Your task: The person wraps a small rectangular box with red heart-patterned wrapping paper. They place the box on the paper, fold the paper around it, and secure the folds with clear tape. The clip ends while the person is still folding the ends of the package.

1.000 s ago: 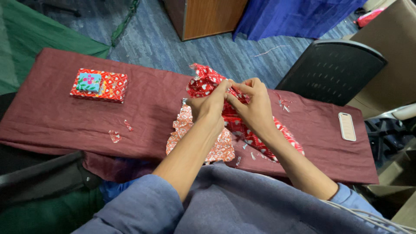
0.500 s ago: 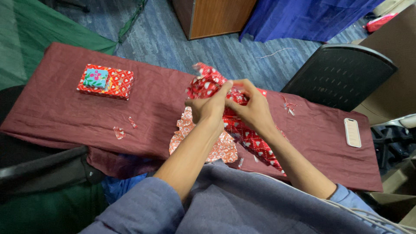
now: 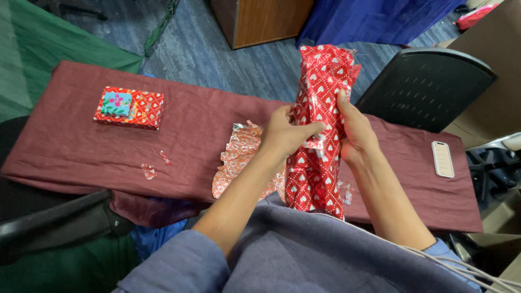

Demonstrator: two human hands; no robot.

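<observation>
Both my hands hold up a long piece of red wrapping paper with white hearts [image 3: 316, 125], stretched upright above the table. My left hand [image 3: 285, 135] grips its left edge about the middle, thumb across the front. On the right edge, my right hand [image 3: 354, 133] grips at the same height. A crumpled sheet of paler red wrapping paper [image 3: 241, 157] lies on the maroon tablecloth [image 3: 190, 125] just left of my left wrist.
A wrapped red box with a small blue flowered box on top [image 3: 129, 107] sits far left on the table. Small paper scraps [image 3: 147, 171] lie near the front edge. A white phone [image 3: 443, 159] lies at the right. A black chair [image 3: 429, 87] stands behind.
The red heart paper was bunched low on the table between my hands; now it is lifted and pulled out into a tall upright strip. Both hands rose with it.
</observation>
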